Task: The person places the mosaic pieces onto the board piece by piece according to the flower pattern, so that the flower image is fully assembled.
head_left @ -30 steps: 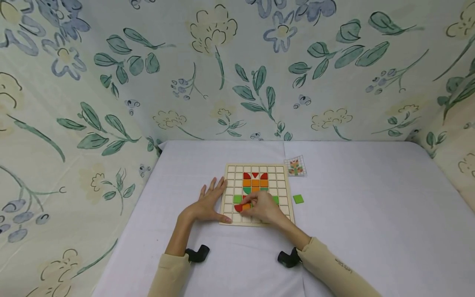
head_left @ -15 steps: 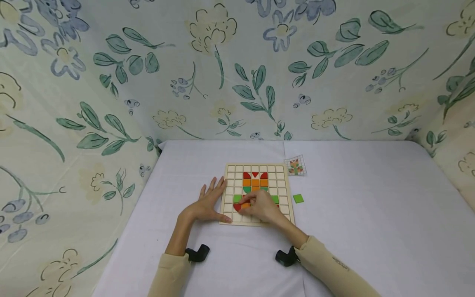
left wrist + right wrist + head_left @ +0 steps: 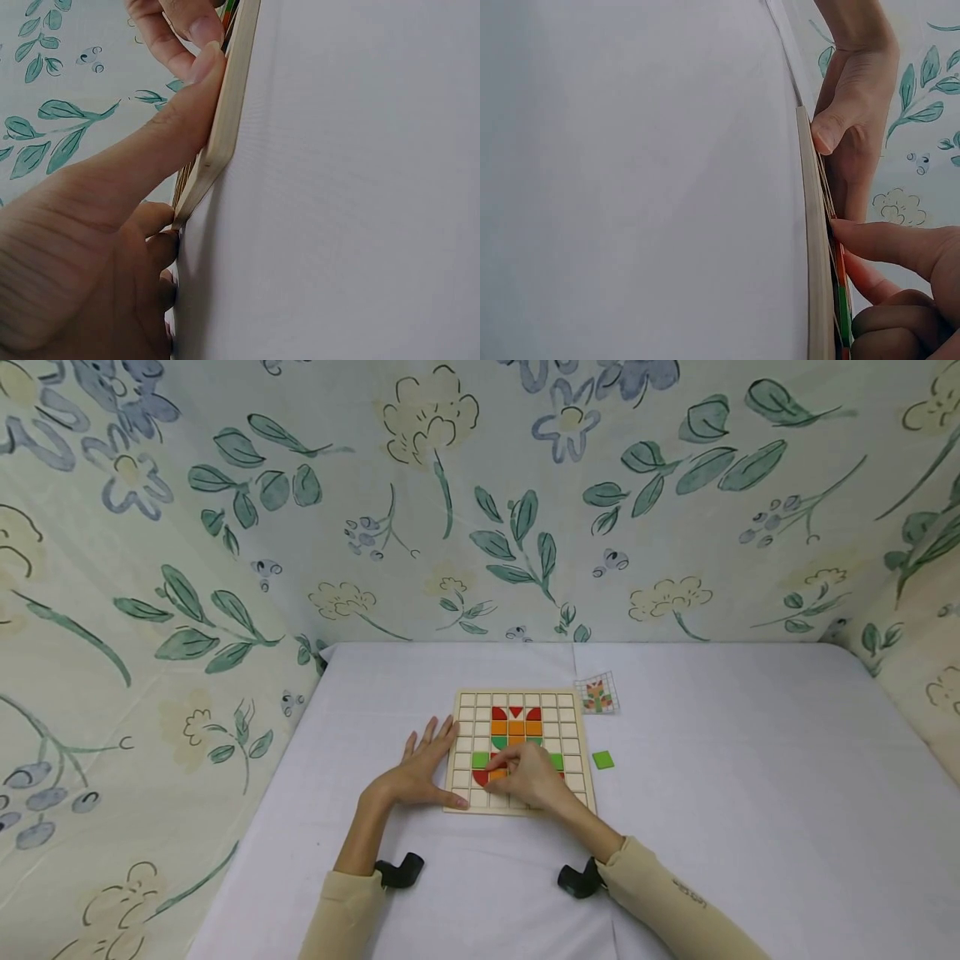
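A wooden grid board [image 3: 467, 718] lies on the table, with a pattern of red, orange and green tiles set in its squares. My left hand [image 3: 412, 777] rests spread at the board's left side, thumb on the near left corner and fingertips at the left edge. My right hand [image 3: 531, 774] is over the lower middle of the board, its thumb and index finger pinching a red rounded tile [image 3: 479, 777] in the lower left of the pattern. That hand hides part of the pattern. In the right wrist view the right thumb [image 3: 885, 244] touches down on the board's surface.
A loose green square tile [image 3: 603, 760] lies on the white cloth right of the board. Behind it, at the board's far right corner, is a small pattern card [image 3: 597, 695]. A floral curtain [image 3: 517, 585] rises behind the table.
The red tile has shifted slightly and now sits more squarely in its grid square, the right hand moving a little with it. The left hand stays in place.
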The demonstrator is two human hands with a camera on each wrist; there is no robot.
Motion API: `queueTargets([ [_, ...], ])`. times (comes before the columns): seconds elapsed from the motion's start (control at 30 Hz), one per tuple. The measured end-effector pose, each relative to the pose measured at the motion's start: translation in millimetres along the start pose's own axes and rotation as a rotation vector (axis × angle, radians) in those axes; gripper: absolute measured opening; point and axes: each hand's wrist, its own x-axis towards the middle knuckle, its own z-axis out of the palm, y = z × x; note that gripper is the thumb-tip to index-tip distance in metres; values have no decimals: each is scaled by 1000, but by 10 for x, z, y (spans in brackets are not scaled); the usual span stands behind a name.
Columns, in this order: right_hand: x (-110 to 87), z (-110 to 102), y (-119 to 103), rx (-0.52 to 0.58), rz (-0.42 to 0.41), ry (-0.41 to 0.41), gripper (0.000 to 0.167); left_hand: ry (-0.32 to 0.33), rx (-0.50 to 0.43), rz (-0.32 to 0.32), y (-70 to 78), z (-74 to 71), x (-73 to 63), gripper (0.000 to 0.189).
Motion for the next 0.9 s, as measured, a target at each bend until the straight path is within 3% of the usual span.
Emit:
queueTargets([
  [0.33,-95,-201,-6,38,7,-8,23,5,5,-3,5,5,1,132],
  [0.63,-274,-792,287,46,41,1,28,5,-9,-4,-7,17,16,133],
  [0.9,-447,-1255,597,-12,115,75,37,10,-28,5,-23,18,17,133],
])
